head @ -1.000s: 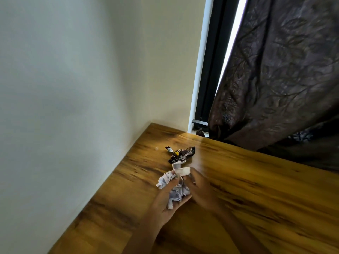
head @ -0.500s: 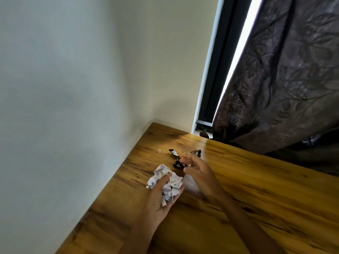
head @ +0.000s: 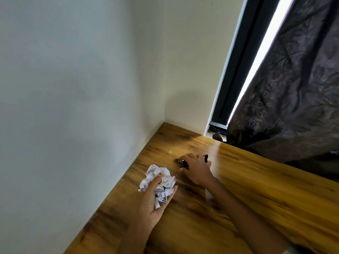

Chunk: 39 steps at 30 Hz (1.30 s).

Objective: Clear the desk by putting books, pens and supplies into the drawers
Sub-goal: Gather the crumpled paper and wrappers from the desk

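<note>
Since half a second earlier, our right hand (head: 197, 170) had travelled forward from beside the paper and come down over the dark crumpled wrapper (head: 184, 163) near the back corner of the wooden desk (head: 256, 195). Our left hand (head: 157, 200) had drawn a little back toward us with the ball of crumpled white paper (head: 159, 182), so the two hands, close together before, now stood apart.

The right hand's fingers were curled over the wrapper, closing on it; dark scraps showed at both sides of the knuckles, but we could not tell how firm the pinch was, since the fingertips were hidden beneath the hand. The left hand lay palm up, its thumb laid across the paper and its fingers cupped beneath, holding the wad just above the desk near the left wall.

We judged both pieces to be very light and soft, with no stiffness to speak of. The wrapper looked like thin glossy film, likely slippery and springy, so it would be best gathered whole into the fingers rather than nipped by one loose end. The paper ball would crush further under pressure and needed only a gentle cupping hold.

A small pale speck (head: 170, 153) lay on the desk just beyond the wrapper. A dark patterned curtain (head: 286, 99) hung at the right, over the far edge of the desk.
</note>
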{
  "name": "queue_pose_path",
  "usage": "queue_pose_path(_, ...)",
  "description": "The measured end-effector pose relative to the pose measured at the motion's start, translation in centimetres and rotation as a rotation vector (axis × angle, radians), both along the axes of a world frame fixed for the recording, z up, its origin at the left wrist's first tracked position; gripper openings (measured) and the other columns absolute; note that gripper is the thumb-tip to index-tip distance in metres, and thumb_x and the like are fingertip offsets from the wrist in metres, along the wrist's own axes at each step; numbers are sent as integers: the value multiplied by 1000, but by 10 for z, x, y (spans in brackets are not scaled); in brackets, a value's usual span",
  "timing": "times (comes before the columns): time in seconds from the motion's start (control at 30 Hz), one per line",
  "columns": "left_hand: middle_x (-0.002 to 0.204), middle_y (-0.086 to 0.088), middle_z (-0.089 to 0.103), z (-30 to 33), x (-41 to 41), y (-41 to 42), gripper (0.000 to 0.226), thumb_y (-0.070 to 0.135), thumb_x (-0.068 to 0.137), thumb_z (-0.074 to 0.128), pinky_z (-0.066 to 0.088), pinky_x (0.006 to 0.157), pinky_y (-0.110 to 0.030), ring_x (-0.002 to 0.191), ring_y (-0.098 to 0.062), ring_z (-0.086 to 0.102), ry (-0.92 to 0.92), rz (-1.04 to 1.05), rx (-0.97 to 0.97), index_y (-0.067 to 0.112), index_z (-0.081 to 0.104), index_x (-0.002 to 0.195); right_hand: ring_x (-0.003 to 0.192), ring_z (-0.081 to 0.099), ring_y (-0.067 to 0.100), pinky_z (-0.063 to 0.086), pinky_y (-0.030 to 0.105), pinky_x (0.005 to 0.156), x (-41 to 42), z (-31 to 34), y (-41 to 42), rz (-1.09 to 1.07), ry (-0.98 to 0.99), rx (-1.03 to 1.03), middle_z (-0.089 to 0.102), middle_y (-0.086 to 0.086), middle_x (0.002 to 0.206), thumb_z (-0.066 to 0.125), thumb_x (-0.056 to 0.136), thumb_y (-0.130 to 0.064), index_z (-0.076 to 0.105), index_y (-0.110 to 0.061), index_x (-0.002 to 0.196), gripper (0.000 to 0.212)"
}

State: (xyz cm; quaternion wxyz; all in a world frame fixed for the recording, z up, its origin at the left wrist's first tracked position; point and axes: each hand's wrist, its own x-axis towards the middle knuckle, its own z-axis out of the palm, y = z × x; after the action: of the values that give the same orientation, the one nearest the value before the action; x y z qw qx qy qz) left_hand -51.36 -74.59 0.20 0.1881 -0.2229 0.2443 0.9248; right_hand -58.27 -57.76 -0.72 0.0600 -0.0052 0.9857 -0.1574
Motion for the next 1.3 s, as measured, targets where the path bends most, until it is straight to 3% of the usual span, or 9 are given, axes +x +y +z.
queue_pose_path(0.13, 96, -15, 72, 0, 2, 3, 27, 9, 83, 59, 56, 72, -46, 82, -28, 72, -7, -9, -8, 6, 60, 109, 119, 41, 18, 35, 37, 95, 17, -7, 3, 33, 138, 1, 51, -5, 128, 51, 92, -24, 56, -27, 118, 26)
queue_pose_path(0.33, 91, -14, 74, 10, 13, 1, 35, 10, 78, 61, 56, 72, -44, 79, -27, 73, 13, -28, -19, 6, 58, 113, 98, 53, 14, 47, 29, 82, 22, -4, 13, -33, 319, -122, 62, -4, 104, 60, 86, -16, 66, -21, 99, 15)
queue_pose_path(0.5, 87, -13, 74, 12, 21, -11, 90, 12, 35, 93, 59, 53, -40, 74, -27, 73, -13, 37, 28, 5, 55, 116, 91, 53, 12, 47, 27, 79, -7, 15, -6, -10, 425, -221, 64, -3, 97, 64, 85, -16, 68, -16, 93, 9)
queue_pose_path(0.67, 73, -12, 74, 13, 32, -32, 26, 11, 87, 58, 58, 46, -39, 60, -25, 72, -101, 100, 4, 5, 55, 112, 101, 52, 20, 44, 35, 85, -39, 17, -35, 70, 319, -123, 63, 1, 106, 58, 89, -17, 66, -14, 100, 13)
queue_pose_path(0.8, 97, -15, 71, 22, 40, -41, 63, 11, 57, 88, 56, 79, -40, 89, -29, 71, -59, 95, 5, 6, 60, 113, 105, 49, 23, 41, 36, 82, -51, 11, -46, 109, 198, 43, 62, 3, 109, 51, 92, -9, 64, -14, 98, 15)
queue_pose_path(0.87, 126, -18, 55, 25, 41, -44, 37, 17, 93, 55, 38, 105, -41, 119, -32, 54, -105, 135, -39, 3, 51, 127, 102, 52, 25, 44, 36, 80, -52, 8, -48, 116, 192, 64, 63, 4, 105, 51, 91, -6, 64, -13, 96, 16)
queue_pose_path(0.93, 136, -18, 47, 21, 40, -47, 41, 20, 101, 35, 25, 114, -41, 133, -31, 40, -151, 191, 26, 1, 41, 137, 96, 56, 26, 47, 37, 77, -52, 6, -50, 130, 217, 72, 64, 6, 101, 50, 89, -3, 65, -12, 93, 17)
queue_pose_path(1.1, 75, -15, 72, 23, 43, -48, 23, 14, 95, 46, 56, 74, -43, 90, -30, 59, -127, 147, -1, 2, 54, 114, 86, 58, 25, 50, 35, 75, -30, 4, -50, 209, 281, 85, 64, 11, 97, 51, 90, -9, 65, -7, 93, 15)
queue_pose_path(1.3, 77, -16, 74, 20, 45, -46, 21, 13, 92, 51, 56, 74, -46, 78, -32, 70, -110, 100, -3, 2, 57, 109, 99, 56, 24, 47, 34, 85, 41, -8, -53, 319, 242, 45, 63, 11, 109, 50, 92, -14, 64, -10, 106, 20)
